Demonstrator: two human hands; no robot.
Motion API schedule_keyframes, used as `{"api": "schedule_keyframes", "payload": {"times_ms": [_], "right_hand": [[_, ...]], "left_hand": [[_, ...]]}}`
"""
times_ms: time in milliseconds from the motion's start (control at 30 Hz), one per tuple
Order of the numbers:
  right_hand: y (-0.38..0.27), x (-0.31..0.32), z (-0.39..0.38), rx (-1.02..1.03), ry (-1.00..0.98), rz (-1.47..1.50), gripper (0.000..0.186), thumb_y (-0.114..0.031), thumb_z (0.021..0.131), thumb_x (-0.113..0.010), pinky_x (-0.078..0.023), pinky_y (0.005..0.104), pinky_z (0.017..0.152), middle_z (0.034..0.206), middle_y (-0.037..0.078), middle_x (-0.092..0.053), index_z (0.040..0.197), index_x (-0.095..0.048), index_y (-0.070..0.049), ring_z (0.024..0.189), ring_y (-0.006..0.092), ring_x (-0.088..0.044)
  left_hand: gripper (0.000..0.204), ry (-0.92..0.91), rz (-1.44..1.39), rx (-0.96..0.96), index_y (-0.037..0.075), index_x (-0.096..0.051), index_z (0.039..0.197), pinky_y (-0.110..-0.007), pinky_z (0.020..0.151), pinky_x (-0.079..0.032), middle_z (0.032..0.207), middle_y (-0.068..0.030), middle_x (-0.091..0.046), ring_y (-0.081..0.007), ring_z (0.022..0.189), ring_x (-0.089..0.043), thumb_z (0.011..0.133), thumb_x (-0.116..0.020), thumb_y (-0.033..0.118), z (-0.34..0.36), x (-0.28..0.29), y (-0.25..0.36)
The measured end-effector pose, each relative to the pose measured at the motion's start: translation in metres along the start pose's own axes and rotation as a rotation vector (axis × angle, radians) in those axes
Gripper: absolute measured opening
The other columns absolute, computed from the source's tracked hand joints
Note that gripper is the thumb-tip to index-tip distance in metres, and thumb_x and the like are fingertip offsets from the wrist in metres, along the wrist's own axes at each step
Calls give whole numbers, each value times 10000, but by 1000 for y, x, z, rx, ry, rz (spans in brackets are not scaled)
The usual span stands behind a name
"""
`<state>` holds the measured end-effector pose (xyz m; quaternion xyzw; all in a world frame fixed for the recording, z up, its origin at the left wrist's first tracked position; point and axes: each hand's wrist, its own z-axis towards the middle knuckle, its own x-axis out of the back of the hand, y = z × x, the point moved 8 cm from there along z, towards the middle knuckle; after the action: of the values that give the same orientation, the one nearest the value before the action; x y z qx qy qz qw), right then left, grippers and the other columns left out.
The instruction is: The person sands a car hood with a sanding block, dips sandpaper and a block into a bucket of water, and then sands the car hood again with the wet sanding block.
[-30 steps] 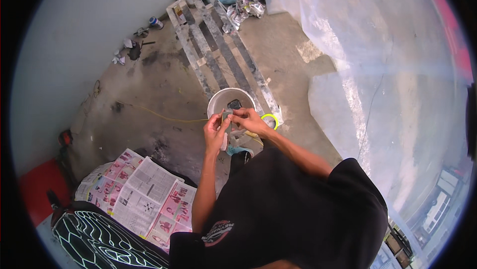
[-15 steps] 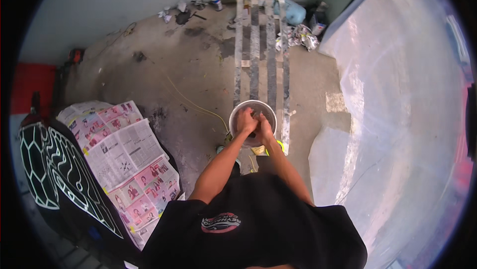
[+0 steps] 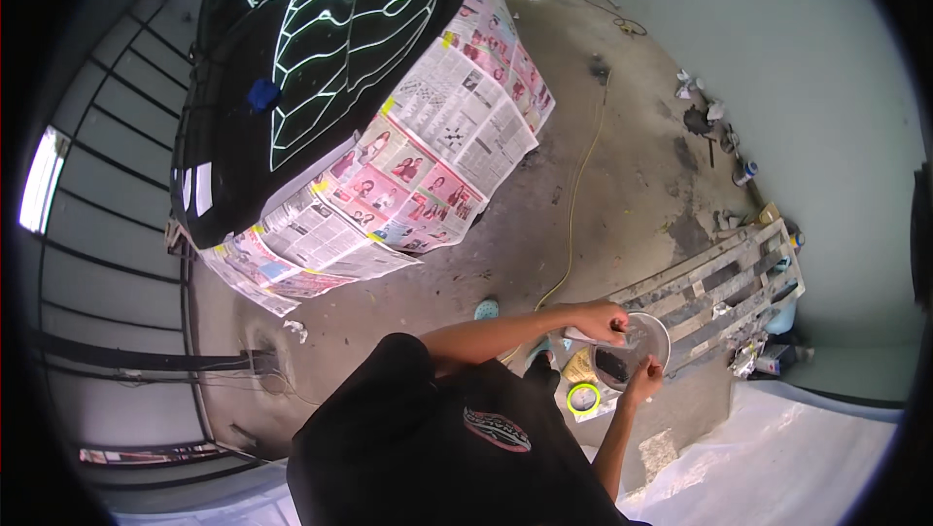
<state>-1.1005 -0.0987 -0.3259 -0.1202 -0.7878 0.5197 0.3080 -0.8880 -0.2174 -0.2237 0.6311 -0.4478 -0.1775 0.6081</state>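
Observation:
A round metal-rimmed basin [image 3: 665, 330] sits on the near end of a slatted pallet, holding what looks like cloudy liquid. Over its left rim, my left hand [image 3: 601, 322] is closed with the fingers curled in; whatever they hold is hidden. My right hand [image 3: 644, 380] is at the near right rim, fingers drawn together, and I cannot make out anything in them. A dark patch [image 3: 610, 367] shows at the basin's near side, between the hands. Close by are a yellowish pad [image 3: 580, 368] and a yellow-green ring-shaped roll [image 3: 583, 399].
Left stands a black vehicle [image 3: 228, 176] with white line patterns, masked with newspaper [image 3: 428, 161]; a blue cloth [image 3: 262, 94] lies on it. A yellow hose [image 3: 583, 176] crosses the floor. The wooden pallet [image 3: 724, 298] runs toward cans by the wall. Plastic sheeting [image 3: 768, 438] hangs at lower right.
The view has swung left, bringing the vehicle further in. My hands, together inside the basin before, are now apart and raised to its rim.

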Motion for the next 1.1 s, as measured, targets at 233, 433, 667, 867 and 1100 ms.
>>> {"api": "schedule_keyframes", "payload": {"times_ms": [233,433,667,867,1100], "right_hand": [[-120,-56,-9,495,32,-43,300,-236,953,-772,-486,336,661,743,67,-652,823,-654,7,669,160,-563],[-169,-226,-60,546,-449,-30,165,-163,940,-747,-508,289,696,802,43,-695,972,-718,-3,748,119,-618],[-194,-428,-319,642,-1222,-160,200,-147,911,-766,-551,265,742,919,52,-777,1067,-770,-23,782,104,-701],[-203,-478,-540,972,-1639,-366,245,-145,900,-755,-547,366,872,1007,119,-744,1124,-751,-44,938,220,-687],[-365,-529,-630,1656,-1095,-181,442,-187,876,-758,-352,559,1120,1516,195,-414,1308,-684,-136,1374,461,-360]], "left_hand": [[582,46,108,1080,1,-744,1159,-410,902,-560,1133,-210,-736,-311,1075,-704,830,-773,480,-335,36,-226],[232,253,-281,1711,83,-804,922,-432,903,-587,1080,-139,-776,-278,1094,-735,709,-752,161,-654,-143,-312],[426,735,-653,1860,16,-761,1105,-400,877,-615,1174,-166,-754,-284,1140,-722,738,-795,229,-741,-280,-271],[535,946,-706,1632,3,-766,1050,-434,921,-586,1174,-214,-740,-328,1075,-733,764,-754,456,-724,-316,-301],[390,1992,-687,1126,-16,-731,1062,-343,764,-540,872,-129,-735,-214,788,-684,833,-827,285,-764,-222,-288]]}}
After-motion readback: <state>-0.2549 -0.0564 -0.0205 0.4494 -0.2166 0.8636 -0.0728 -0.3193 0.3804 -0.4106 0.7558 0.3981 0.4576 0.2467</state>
